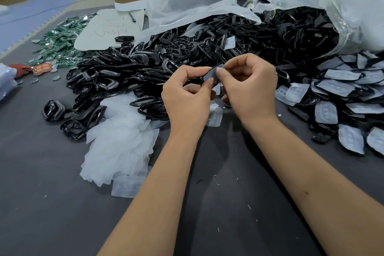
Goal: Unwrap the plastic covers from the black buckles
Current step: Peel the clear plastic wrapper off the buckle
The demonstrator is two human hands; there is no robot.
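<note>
Translucent plastic cover on the buckle: both hands pinch it. Hold firm with left hand; peel slowly with right hand.

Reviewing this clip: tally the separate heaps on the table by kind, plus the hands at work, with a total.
Heap of bare black buckles: 1
Heap of buckles still in plastic covers: 1
Heap of peeled clear covers: 1
Heap of green packets: 1
Hands, left hand and right hand, both pinching one buckle: 2
Total: 6
</note>
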